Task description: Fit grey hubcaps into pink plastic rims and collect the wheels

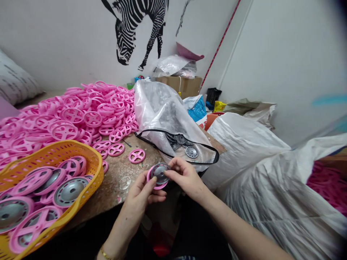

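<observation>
The left hand (137, 191) and the right hand (187, 177) were together near the middle of the view, both closed on a pink plastic wheel (157, 186), held just above the edge of a worn, speckled counter (121, 184). A grey metal disc (159, 172) lay against the wheel's face and was pinched there by the right hand's fingertips (168, 172); whether it was fully seated could not be told.

At 8 o'clock from the hands, a yellow plastic basket (93, 169) stood on the counter. Its load of pink wheels was mostly fitted with grey discs, as on the fitted wheel (69, 191) near its rim. At 10 o'clock, a far larger heap of bare pink wheels (92, 119) was spread over the counter, and a single bare wheel (137, 156) lay apart from it, near the hands. Much of the pink stock was thus shown without discs.

At 12 o'clock, a clear plastic bag (162, 115) with a black-edged mouth held a supply of loose grey discs (191, 152). White woven sacks (244, 151) were heaped at 2 o'clock, and more pink wheels (329, 187) showed at 3 o'clock beyond them.
</observation>
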Demonstrator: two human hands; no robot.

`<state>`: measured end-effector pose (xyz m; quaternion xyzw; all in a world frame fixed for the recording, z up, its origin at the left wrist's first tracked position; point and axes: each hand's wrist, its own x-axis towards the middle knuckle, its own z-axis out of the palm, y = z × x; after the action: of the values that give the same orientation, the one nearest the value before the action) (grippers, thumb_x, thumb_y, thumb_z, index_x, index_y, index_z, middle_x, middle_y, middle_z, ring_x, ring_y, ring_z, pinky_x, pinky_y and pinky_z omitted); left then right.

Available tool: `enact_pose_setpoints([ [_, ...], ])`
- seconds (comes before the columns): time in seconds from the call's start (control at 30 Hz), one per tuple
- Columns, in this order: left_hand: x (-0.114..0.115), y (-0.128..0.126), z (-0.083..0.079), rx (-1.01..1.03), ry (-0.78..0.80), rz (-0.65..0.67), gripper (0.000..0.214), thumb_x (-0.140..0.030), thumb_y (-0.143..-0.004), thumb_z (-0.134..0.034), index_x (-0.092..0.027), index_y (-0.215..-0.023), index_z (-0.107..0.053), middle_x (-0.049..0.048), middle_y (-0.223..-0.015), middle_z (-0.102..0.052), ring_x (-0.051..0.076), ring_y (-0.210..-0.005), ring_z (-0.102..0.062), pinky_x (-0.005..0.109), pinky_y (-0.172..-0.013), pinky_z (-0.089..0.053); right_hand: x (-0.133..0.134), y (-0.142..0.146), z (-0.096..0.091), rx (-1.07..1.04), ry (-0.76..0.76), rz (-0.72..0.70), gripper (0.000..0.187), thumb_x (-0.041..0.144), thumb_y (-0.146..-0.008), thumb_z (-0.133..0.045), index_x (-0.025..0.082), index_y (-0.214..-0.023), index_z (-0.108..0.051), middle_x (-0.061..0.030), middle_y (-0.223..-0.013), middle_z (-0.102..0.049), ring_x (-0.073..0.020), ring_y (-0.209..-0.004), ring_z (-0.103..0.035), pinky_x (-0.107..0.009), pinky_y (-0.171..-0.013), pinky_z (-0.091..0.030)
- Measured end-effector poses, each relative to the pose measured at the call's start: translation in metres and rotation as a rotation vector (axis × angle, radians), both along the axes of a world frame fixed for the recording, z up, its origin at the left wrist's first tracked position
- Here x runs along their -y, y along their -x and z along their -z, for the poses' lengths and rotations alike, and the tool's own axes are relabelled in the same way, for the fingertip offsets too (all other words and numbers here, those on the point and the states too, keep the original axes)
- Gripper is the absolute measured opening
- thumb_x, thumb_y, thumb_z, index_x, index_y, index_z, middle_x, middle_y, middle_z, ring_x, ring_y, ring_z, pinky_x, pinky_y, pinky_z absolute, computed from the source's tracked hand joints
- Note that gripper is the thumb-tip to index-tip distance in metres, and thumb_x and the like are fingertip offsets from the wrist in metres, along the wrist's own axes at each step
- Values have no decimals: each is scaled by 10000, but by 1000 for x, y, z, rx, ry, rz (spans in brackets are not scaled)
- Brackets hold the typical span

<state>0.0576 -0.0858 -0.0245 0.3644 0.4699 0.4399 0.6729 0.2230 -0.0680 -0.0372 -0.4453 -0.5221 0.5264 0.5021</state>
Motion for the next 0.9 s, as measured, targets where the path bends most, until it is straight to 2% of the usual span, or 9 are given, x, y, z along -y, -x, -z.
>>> enact_pose_setpoints([
  [0.1, -2, 0, 4, -33, -43, -63, 408, -382, -703, -800, -161, -1016, -659, 24, -774, -702, 154, -558, -684, 263, -528, -595, 6, 2, 0, 148, -87, 22, 149, 263, -810, -681, 197, -852, -554, 33, -765, -641, -126, -706, -592, -244, -661, -438],
  [0.17, -1, -2, 6, -52, -70, -84, 386, -373, -710, -792, -159, -1004, -662, 17, -757, -700, 147, -546, -679, 256, -526, -593, 9, 3, -1, 177, -117, 26, 164, 239, -819, -670, 201, -938, -565, 20, -834, -679, -138, -759, -627, -252, -696, -458],
  [0.27, 1, -3, 7, -65, -86, -74, 367, -365, -727, -775, -157, -1009, -665, 16, -770, -701, 146, -557, -681, 258, -537, -597, 11, 3, -1, 164, -135, 19, 262, 250, -862, -636, 205, -1111, -566, -3, -919, -714, -153, -823, -662, -278, -764, -488],
  [0.47, 2, -3, 6, -75, -131, -18, 401, -395, -734, -765, -164, -1051, -680, 56, -893, -717, 186, -633, -707, 310, -579, -614, 14, 1, -2, 345, -232, -18, 257, 206, -906, -575, 214, -1154, -644, -29, -1068, -717, -177, -970, -656, -301, -856, -481],
  [0.67, 5, -5, 9, -133, -205, -59, 292, -361, -761, -723, -174, -985, -713, 44, -848, -709, 183, -625, -682, 291, -573, -596, 16, 1, -4, 275, -190, -41, 172, 256, -897, -604, 197, -1038, -683, -15, -968, -710, -161, -872, -636, -267, -779, -475],
  [0.9, 10, -6, 9, -194, -285, -45, 278, -382, -797, -689, -204, -1005, -737, 67, -910, -706, 204, -645, -660, 301, -579, -565, 18, 3, -5, 268, -250, 8, 79, 243, -889, -618, 190, -907, -673, 13, -814, -645, -139, -770, -581, -240, -716, -429],
])
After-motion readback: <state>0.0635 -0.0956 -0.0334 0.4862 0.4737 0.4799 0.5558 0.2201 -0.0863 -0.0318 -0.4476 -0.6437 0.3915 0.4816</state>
